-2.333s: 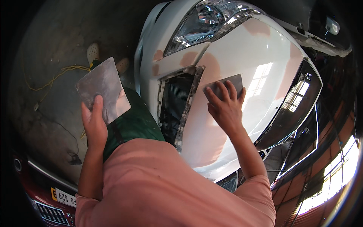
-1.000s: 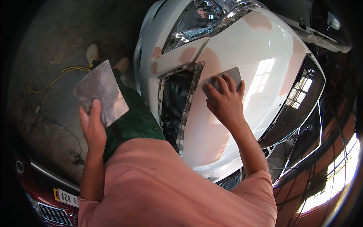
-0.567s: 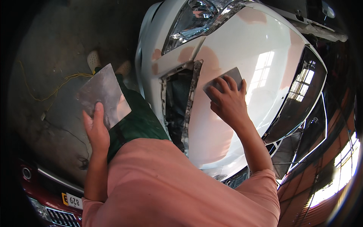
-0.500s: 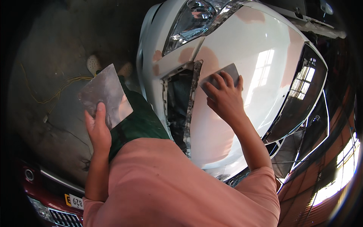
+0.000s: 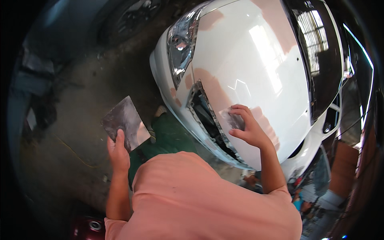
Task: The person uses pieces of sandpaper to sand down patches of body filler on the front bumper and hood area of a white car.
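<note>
The square plate (image 5: 125, 122), left of centre in the frame, lay on the left hand (image 5: 119, 155), the thumb pressed on its near face and the other fingers out of sight, presumably closed beneath it. It looked thin, stiff and fairly light; its greyish smears and shiny bare corner suggested a smooth metal or plastic surface that could turn slippery, so a hold by the lower edge, thumb flat above and fingers spread below, seemed the sound one. The smaller spreader (image 5: 231, 120), just right of the middle, was with the right hand (image 5: 255, 129) over the white car's hood (image 5: 240, 52) — its fingers arched in a half-open curve along the far edge, the thumb at the near edge, apparently pinching it. That spreader also looked thin and light, perhaps slightly springy, and best taken by its rear edges; blur hid whether it met the pinkish patch (image 5: 212, 82) beneath. Compared with half a second earlier, the view had swung: the plate sat lower and further right, the headlight (image 5: 182, 44) appeared more side-on, and the gap in the bodywork (image 5: 207, 116) stood at a different slant. The right hand showed lower in the frame, its thumb now in plain sight, and the spreader looked paler than the dark grey it had been. A wheel (image 5: 134, 20) had come into the upper left, while only a bit of the red vehicle (image 5: 86, 229) remained at the lower left.
</note>
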Available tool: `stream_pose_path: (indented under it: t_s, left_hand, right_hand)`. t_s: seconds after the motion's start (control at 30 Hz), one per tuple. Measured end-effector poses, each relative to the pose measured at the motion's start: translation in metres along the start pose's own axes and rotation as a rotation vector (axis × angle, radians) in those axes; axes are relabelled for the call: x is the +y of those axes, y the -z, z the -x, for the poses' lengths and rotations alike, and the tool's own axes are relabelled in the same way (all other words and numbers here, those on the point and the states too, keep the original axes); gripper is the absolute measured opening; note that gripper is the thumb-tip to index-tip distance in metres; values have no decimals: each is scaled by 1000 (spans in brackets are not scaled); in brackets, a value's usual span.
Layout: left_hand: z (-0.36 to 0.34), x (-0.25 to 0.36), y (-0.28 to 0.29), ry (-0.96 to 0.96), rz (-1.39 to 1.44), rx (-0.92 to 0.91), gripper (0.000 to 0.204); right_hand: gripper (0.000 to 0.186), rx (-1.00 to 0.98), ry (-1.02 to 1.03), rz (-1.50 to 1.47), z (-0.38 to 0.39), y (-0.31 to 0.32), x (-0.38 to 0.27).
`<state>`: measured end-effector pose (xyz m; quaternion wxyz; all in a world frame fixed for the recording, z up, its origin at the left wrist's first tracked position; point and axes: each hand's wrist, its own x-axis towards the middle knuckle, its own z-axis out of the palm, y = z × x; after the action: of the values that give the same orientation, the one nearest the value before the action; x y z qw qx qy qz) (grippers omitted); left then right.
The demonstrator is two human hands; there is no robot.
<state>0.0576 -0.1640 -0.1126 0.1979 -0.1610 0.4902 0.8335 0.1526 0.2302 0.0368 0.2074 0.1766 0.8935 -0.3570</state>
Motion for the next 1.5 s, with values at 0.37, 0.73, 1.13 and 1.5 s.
stream_pose_path:
  t_s: [0.37, 0.73, 1.13, 1.5]
  left_hand:
    - [-67, 51, -159, 192, -129, -377, 40]
    - [-79, 41, -300, 418, -263, -676, 36]
    - [-194, 114, -441, 240, -216, -957, 24]
    - [-343, -3, -513, 739, -503, -1372, 42]
  right_hand:
    - [66, 469, 282, -1892, 22, -86, 0]
    - [72, 813, 253, -171, -3, -58, -47]
    - [37, 1535, 26, -2165, -18, -188, -23]
    - [41, 2062, 110, -2361, -191, -223, -122]
